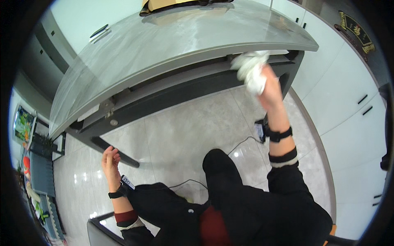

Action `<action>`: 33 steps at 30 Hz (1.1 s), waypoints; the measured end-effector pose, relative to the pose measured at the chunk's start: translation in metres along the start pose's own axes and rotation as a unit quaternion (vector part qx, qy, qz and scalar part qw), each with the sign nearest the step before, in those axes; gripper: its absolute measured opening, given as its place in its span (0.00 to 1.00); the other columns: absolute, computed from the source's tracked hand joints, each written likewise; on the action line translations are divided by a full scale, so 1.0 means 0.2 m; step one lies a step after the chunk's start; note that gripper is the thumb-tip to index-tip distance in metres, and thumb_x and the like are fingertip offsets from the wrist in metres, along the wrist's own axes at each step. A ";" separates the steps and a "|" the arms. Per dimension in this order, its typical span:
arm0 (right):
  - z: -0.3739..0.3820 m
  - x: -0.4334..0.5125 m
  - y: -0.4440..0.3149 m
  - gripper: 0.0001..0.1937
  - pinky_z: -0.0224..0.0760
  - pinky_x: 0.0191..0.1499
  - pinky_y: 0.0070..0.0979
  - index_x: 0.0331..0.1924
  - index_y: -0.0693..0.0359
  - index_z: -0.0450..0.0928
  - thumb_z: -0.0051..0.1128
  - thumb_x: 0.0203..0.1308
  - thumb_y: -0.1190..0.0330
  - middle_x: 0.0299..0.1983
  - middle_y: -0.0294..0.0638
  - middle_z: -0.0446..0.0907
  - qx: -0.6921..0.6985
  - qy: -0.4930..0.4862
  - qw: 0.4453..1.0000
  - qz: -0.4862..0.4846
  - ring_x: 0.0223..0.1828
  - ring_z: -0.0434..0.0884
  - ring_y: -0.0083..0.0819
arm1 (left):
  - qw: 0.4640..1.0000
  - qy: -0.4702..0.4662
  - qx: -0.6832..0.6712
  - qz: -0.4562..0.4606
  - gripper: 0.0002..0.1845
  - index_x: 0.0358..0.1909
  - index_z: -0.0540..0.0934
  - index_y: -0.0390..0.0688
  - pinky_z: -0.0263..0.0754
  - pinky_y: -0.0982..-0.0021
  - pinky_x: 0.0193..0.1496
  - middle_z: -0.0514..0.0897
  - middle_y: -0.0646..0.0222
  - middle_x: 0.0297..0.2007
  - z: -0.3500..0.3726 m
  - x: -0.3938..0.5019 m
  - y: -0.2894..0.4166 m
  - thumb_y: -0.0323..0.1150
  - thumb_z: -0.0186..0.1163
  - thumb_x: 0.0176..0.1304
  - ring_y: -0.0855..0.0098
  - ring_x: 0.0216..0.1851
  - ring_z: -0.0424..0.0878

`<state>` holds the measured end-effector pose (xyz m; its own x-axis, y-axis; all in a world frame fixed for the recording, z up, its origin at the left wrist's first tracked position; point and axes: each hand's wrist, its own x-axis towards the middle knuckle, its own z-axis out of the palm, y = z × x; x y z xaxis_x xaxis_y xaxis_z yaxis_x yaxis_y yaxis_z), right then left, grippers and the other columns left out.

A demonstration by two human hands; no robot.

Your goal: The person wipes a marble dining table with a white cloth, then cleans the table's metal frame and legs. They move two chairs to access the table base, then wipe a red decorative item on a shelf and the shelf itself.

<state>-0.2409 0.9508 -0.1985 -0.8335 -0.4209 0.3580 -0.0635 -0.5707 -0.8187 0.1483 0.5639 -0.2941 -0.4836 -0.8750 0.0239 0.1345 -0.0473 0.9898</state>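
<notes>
My right hand [271, 89] grips a crumpled white cloth or tissue [254, 72], blurred, in front of the table's near edge at the right. Grey and marble-patterned, the tabletop [160, 43] spans the upper view above a dark frame [172, 95]. Low on the left, my left hand [110, 163] hovers by the dark table leg [123, 156]. Its fingers are loosely curled and nothing shows in them. Both wrists carry strapped devices, one on the left wrist [124, 186] and one on the right wrist [274, 133], with a thin cable.
White cabinets [326, 77] line the right side. A cardboard-coloured object [166, 4] stands at the table's far edge, and a dark flat item [99, 31] lies at its far left. A chair [98, 230] is at lower left. Beyond are an aquarium [24, 126] and a blue-grey sofa [43, 175].
</notes>
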 end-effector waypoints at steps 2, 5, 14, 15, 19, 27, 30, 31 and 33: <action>-0.01 0.15 -0.05 0.15 0.72 0.52 0.29 0.55 0.62 0.66 0.40 0.73 0.62 0.50 0.40 0.76 -0.052 0.172 0.983 -0.018 0.51 0.77 0.28 | 0.998 0.029 -0.031 0.042 0.14 0.48 0.77 0.40 0.71 0.81 0.38 0.83 0.70 0.36 -0.09 -0.06 0.07 0.37 0.58 0.66 0.82 0.32 0.75; 0.08 0.31 0.04 0.17 0.70 0.54 0.30 0.59 0.64 0.60 0.39 0.73 0.64 0.54 0.44 0.72 -0.051 0.196 0.976 -0.079 0.53 0.75 0.31 | 0.986 0.103 -0.073 0.109 0.11 0.46 0.77 0.41 0.72 0.81 0.39 0.82 0.71 0.35 -0.17 -0.16 0.18 0.36 0.56 0.67 0.83 0.32 0.76; 0.71 0.30 0.46 0.15 0.61 0.58 0.29 0.53 0.72 0.66 0.44 0.65 0.76 0.59 0.59 0.52 -0.128 0.269 0.900 -0.319 0.56 0.63 0.43 | 0.948 0.087 -0.061 0.300 0.06 0.42 0.78 0.40 0.74 0.78 0.41 0.81 0.69 0.33 -0.31 -0.67 0.48 0.28 0.53 0.69 0.79 0.36 0.79; 0.78 0.26 0.49 0.14 0.61 0.58 0.30 0.52 0.73 0.66 0.44 0.65 0.76 0.60 0.59 0.51 -0.109 0.267 0.902 -0.320 0.56 0.62 0.44 | 0.946 0.093 -0.062 0.304 0.06 0.42 0.78 0.40 0.74 0.78 0.41 0.81 0.69 0.33 -0.33 -0.72 0.50 0.28 0.53 0.69 0.79 0.36 0.79; 1.07 0.11 0.61 0.10 0.57 0.62 0.43 0.47 0.73 0.67 0.44 0.63 0.78 0.63 0.69 0.45 -0.105 0.220 0.920 -0.306 0.59 0.60 0.61 | 0.941 0.121 -0.067 0.308 0.06 0.42 0.77 0.40 0.74 0.78 0.40 0.81 0.70 0.33 -0.32 -0.84 0.56 0.28 0.53 0.69 0.80 0.35 0.79; 1.51 -0.09 0.79 0.12 0.59 0.59 0.44 0.46 0.73 0.67 0.51 0.61 0.75 0.58 0.68 0.50 -0.254 0.123 0.902 -0.328 0.57 0.60 0.65 | 0.937 0.113 -0.028 0.331 0.05 0.42 0.77 0.40 0.74 0.76 0.40 0.80 0.70 0.32 -0.23 -0.92 0.68 0.27 0.53 0.68 0.80 0.34 0.78; 1.57 -0.10 0.84 0.13 0.60 0.59 0.43 0.48 0.73 0.67 0.51 0.62 0.75 0.58 0.68 0.50 -0.308 0.071 0.902 -0.294 0.56 0.62 0.64 | 0.934 0.133 -0.002 0.330 0.05 0.42 0.77 0.40 0.73 0.76 0.40 0.79 0.70 0.32 -0.26 -0.95 0.71 0.27 0.53 0.68 0.79 0.33 0.77; 1.58 -0.10 0.85 0.13 0.61 0.59 0.42 0.48 0.74 0.67 0.51 0.62 0.74 0.59 0.67 0.50 -0.329 0.051 0.902 -0.276 0.56 0.63 0.63 | 0.936 0.131 -0.015 0.328 0.05 0.42 0.77 0.40 0.73 0.76 0.40 0.79 0.70 0.31 -0.27 -0.94 0.71 0.27 0.53 0.68 0.79 0.33 0.77; 1.61 -0.10 0.85 0.14 0.63 0.57 0.42 0.48 0.73 0.68 0.53 0.62 0.73 0.59 0.67 0.50 -0.377 0.031 0.884 -0.275 0.55 0.64 0.63 | 0.937 0.131 -0.039 0.321 0.05 0.41 0.77 0.39 0.72 0.76 0.40 0.79 0.70 0.31 -0.26 -0.89 0.70 0.26 0.53 0.68 0.79 0.33 0.76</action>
<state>-0.0573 0.6344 -0.2004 -0.5897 -0.1730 0.7889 -0.7968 -0.0349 -0.6033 0.2977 0.6884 -0.1672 -0.0531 -0.8233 0.5651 0.3931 0.5029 0.7697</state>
